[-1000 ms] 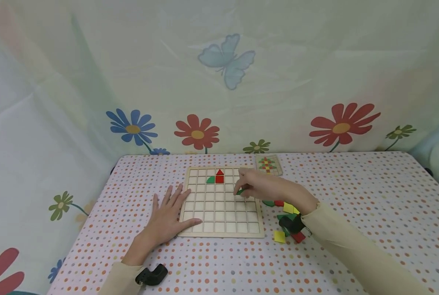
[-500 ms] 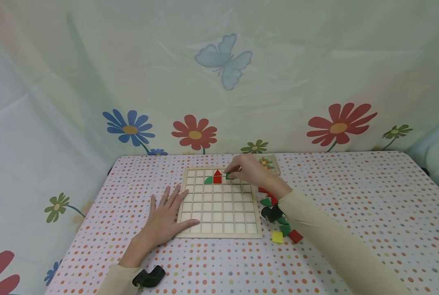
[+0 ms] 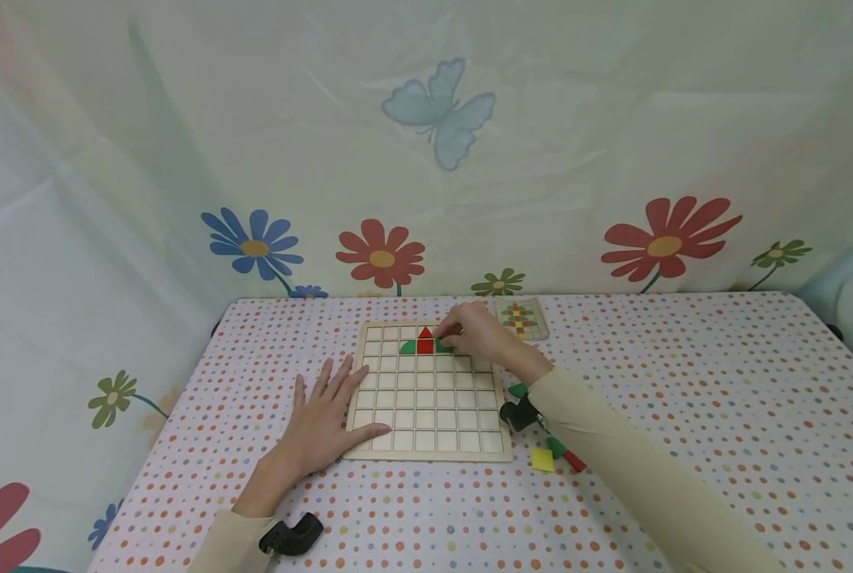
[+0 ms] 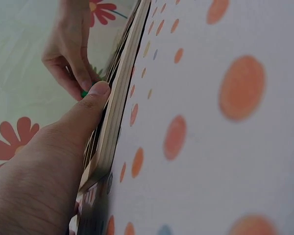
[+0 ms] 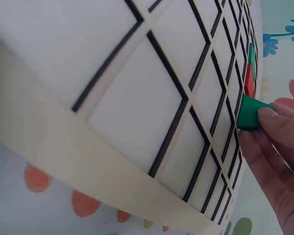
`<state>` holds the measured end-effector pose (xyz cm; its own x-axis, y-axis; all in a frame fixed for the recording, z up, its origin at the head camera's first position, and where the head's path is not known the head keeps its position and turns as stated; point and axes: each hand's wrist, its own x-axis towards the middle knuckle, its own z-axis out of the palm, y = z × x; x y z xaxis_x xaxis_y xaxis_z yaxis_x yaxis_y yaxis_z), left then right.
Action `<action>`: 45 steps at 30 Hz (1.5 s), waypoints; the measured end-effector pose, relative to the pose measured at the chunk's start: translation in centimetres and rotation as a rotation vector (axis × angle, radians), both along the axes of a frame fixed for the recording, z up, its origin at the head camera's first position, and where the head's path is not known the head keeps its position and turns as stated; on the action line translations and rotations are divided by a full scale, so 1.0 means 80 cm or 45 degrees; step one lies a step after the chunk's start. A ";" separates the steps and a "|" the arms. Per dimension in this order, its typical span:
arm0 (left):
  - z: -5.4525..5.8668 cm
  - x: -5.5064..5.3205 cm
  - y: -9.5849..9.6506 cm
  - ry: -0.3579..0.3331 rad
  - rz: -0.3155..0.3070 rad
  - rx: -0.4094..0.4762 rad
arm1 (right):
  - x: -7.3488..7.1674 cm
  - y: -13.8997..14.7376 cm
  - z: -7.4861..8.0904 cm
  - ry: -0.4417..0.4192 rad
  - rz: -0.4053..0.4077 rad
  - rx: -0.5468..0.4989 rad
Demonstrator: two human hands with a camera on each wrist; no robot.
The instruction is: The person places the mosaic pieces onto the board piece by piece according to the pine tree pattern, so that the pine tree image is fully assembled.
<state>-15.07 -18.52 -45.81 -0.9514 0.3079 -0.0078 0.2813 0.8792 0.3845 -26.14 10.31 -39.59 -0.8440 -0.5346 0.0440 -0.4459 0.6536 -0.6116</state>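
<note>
A square wooden grid board [image 3: 426, 456] lies on the table. Near its far edge sit a red triangle [image 3: 425, 333], a red square [image 3: 425, 346] below it and a green quarter-round piece [image 3: 408, 348] to the left. My right hand [image 3: 478, 330] pinches a green piece [image 5: 251, 112] with a curved edge between thumb and fingers, right at the cell beside the red square. My left hand [image 3: 321, 430] lies with spread fingers along the board's left edge, its thumb [image 4: 88, 110] over the near-left corner.
Behind the right hand lies a pattern card [image 3: 520, 319]. To the board's right, partly under the right forearm, are loose pieces: a yellow square [image 3: 542, 459], a red piece [image 3: 574, 461] and green ones [image 3: 555, 447]. A flowered cloth [image 3: 426, 159] hangs behind the table.
My right hand has carried the green piece left and away from me, from the board's right part to the cell beside the red square. The left hand has stayed in place.
</note>
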 end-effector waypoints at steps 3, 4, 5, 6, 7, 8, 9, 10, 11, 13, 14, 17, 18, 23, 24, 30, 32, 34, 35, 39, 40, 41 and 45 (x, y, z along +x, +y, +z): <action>0.000 0.000 0.001 0.002 0.001 -0.007 | 0.002 0.000 0.000 -0.008 -0.008 0.004; 0.001 0.000 0.001 0.004 0.001 -0.008 | 0.002 0.000 0.000 -0.008 -0.009 0.002; 0.001 -0.001 0.001 0.006 0.001 -0.008 | 0.003 0.000 0.000 -0.005 -0.010 0.002; 0.001 -0.001 0.001 0.008 0.000 -0.008 | 0.003 0.000 0.000 -0.003 -0.011 0.005; 0.001 -0.001 0.002 0.010 0.000 -0.007 | 0.004 0.000 0.001 -0.005 -0.015 0.011; 0.001 -0.001 0.002 0.010 -0.002 -0.004 | 0.004 -0.001 0.001 -0.009 -0.020 0.015; 0.001 -0.001 0.001 0.010 -0.004 0.000 | 0.004 -0.002 0.001 -0.013 -0.020 0.021; 0.001 -0.001 0.001 0.011 -0.005 0.002 | 0.004 -0.003 0.002 -0.015 -0.017 0.029; 0.001 0.000 0.001 0.013 -0.006 0.003 | 0.003 -0.004 0.001 -0.013 -0.007 0.038; 0.000 0.000 0.001 0.016 -0.006 0.004 | 0.002 -0.007 0.001 -0.017 0.012 0.053; 0.000 0.000 0.001 0.018 -0.005 0.002 | 0.001 -0.009 0.001 -0.020 0.023 0.058; -0.001 0.000 0.000 0.018 -0.002 0.003 | 0.000 -0.014 0.001 -0.020 0.042 0.093; -0.002 0.000 -0.001 0.015 -0.002 0.003 | 0.000 -0.015 0.002 -0.019 0.041 0.110; -0.003 -0.001 -0.001 0.016 -0.005 0.013 | 0.001 -0.022 0.005 0.029 0.055 0.214; -0.003 -0.001 -0.001 0.020 -0.005 0.013 | 0.001 -0.023 0.006 0.047 0.063 0.241; -0.003 -0.001 -0.002 0.033 -0.007 0.016 | 0.004 -0.031 0.012 0.125 0.087 0.364; -0.002 0.000 -0.003 0.037 -0.008 0.017 | 0.005 -0.033 0.014 0.129 0.082 0.381; -0.001 0.000 -0.003 0.038 -0.008 0.019 | 0.006 -0.035 0.014 0.154 0.089 0.403; -0.001 0.000 -0.003 0.038 -0.008 0.020 | 0.006 -0.035 0.014 0.171 0.093 0.415; -0.002 0.000 -0.003 0.039 -0.008 0.022 | 0.009 -0.035 0.013 0.224 0.096 0.430; -0.002 0.000 -0.002 0.038 -0.006 0.022 | 0.009 -0.035 0.012 0.230 0.091 0.431; -0.002 0.000 -0.002 0.039 -0.007 0.023 | 0.010 -0.035 0.012 0.215 0.077 0.433; -0.003 0.000 -0.002 0.039 -0.006 0.029 | 0.012 -0.035 0.010 0.244 0.059 0.469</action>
<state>-15.06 -18.64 -46.05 -0.9497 0.3119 0.0288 0.2973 0.8689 0.3956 -25.16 7.53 -38.80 -0.8137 -0.5813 -0.0033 -0.5631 0.7897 -0.2436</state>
